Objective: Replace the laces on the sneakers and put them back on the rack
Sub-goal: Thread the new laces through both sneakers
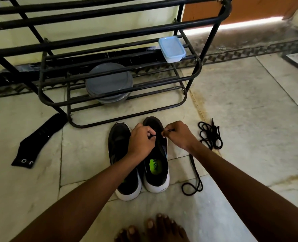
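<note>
Lacing under way on one sneaker; items listed near to far.

- Toes (151, 229): bare, on the floor (240, 105) at the near edge.
- Loose lace (192, 173): black, trailing on the floor just beside the right sneaker; I cannot tell whether it joins the one I hold.
- Left sneaker (123, 163): black, white sole, on the floor, seemingly unlaced.
- Right sneaker (156, 165): touching the left one, toe toward the rack.
- Left hand (141, 138), right hand (178, 135): over the right sneaker's front eyelets, fingers (150, 131) of each curled and pinching a lace (170, 130).
- Bundled lace (210, 135): on the floor to the right.
- Strap (38, 140): black, far left.
- Rack (110, 117): black bars, holding grey plates (109, 82) and a blue box (171, 48), no shoes.

Judged stage: early, first eyelets. Next move calls for drawing both ends even, then crossing them upward.
</note>
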`<state>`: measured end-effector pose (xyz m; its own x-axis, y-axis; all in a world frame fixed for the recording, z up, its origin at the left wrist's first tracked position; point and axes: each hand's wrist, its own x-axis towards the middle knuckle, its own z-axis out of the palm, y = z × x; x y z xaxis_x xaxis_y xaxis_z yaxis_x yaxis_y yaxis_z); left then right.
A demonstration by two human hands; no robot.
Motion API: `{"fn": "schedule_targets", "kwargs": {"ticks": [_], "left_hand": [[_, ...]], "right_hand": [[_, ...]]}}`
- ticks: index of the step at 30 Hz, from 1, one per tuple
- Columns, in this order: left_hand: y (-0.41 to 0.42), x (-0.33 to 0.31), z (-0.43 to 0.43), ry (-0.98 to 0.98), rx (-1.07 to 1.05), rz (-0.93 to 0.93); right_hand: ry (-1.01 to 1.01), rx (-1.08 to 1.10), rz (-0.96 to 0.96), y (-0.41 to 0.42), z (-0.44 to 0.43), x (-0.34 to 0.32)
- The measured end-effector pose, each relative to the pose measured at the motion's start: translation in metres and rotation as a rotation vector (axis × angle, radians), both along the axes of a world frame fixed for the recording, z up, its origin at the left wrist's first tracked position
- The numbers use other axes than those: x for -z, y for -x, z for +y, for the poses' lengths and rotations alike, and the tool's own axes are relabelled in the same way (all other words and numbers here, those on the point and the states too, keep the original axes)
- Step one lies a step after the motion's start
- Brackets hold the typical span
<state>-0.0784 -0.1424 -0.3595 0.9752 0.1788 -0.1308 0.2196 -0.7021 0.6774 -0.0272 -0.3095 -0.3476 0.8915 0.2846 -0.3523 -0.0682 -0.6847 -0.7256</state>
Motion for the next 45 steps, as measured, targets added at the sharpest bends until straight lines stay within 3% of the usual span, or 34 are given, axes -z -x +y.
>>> {"fn": "schedule_targets", "kwargs": {"ticks": [10,19,31,45], "left_hand": [[0.000,0.007,0.002,0.071,-0.057,0.024],[0.008,0.007,0.005,0.073,0.044,0.080],[0.004,0.003,-0.003,0.070,-0.083,0.105],[-0.001,0.011,-0.008,0.091,-0.163,0.084]], "right_hand": [[-0.008,0.039,0.042,0.003,0.002,0.000],[-0.045,0.050,0.021,0.004,-0.001,-0.004],[-0.003,-0.060,-0.006,0.001,-0.009,-0.004],[-0.083,-0.035,-0.003,-0.003,-0.008,0.012]]}}
